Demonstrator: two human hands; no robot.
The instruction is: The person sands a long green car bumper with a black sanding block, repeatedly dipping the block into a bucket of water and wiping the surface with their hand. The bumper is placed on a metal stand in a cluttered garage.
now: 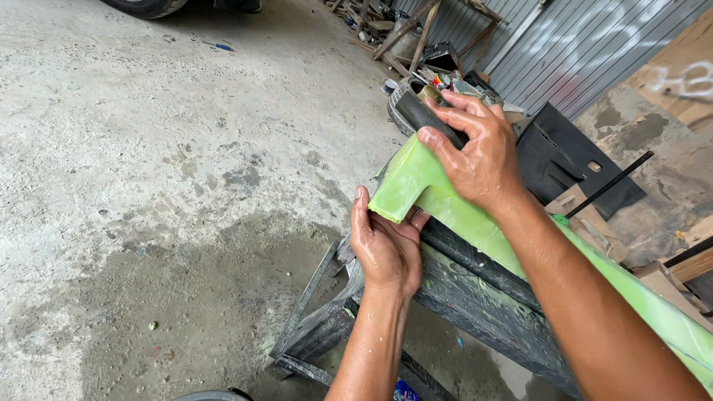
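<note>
Slip risk: right hand (475,160) grip clamped on dark curved sanding block (425,119) atop pale-green moulded panel (416,182), left hand (386,249) grip pinching the panel's end below; panel may slide off black wooden trestle (475,297).

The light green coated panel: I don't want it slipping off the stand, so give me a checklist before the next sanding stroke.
1. Left hand steadies the light green coated panel at its end: ok.
2. Right hand grips the dark sanding block: ok.
3. Block rests on the panel's top: ok.
4. Panel lies on the black paint-stained wooden stand: ok.
5. Stand's feet firm on the concrete floor: cannot tell.
</note>
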